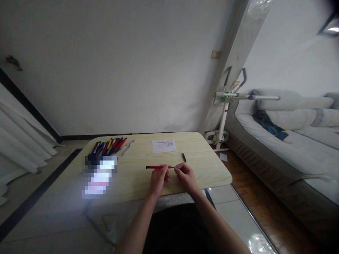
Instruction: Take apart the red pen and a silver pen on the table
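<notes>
A red pen (pixel 155 167) with a dark left end lies level above the near part of the table. My left hand (pixel 158 178) is closed around its barrel close to the right end. From that end a thin, light-coloured piece (pixel 172 167) sticks out, and the fingertips of my right hand (pixel 186 175) pinch it. Whether it is the pen's tip or a refill I cannot make out. Just beyond my right hand a small black pen cap (pixel 184 157) rests on the tabletop. Farther back is a white slip of paper (pixel 164 146) with dark marks.
Many pens (pixel 107 146) lie in a row at the table's back left, beside some clear slender pieces (pixel 128 147). A bright pixelated patch covers the left side. The pale wooden table (pixel 143 151) has rounded corners. To the right stand exercise equipment (pixel 224 120) and a sofa (pixel 278 148).
</notes>
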Tool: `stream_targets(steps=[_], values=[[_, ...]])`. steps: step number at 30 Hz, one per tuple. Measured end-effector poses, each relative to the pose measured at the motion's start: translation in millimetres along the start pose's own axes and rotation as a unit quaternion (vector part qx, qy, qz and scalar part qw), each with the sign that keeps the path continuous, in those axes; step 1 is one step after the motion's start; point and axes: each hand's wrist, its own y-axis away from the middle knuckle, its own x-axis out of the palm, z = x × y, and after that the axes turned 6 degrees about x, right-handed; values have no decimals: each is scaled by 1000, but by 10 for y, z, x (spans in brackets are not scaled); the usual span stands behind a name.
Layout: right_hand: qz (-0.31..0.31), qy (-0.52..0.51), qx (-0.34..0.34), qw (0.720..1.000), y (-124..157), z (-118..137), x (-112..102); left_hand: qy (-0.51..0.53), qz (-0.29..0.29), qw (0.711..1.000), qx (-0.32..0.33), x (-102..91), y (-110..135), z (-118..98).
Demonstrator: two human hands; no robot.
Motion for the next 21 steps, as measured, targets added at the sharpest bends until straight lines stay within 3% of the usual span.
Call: stream_targets(steps=[11,21], values=[[23,-2,3,1000,22,41,15,-10,-5,1000,10,1,-18,21],[8,19,-12,1000,18,22,-9,-5,-2,1000,2,-2,-9,10]])
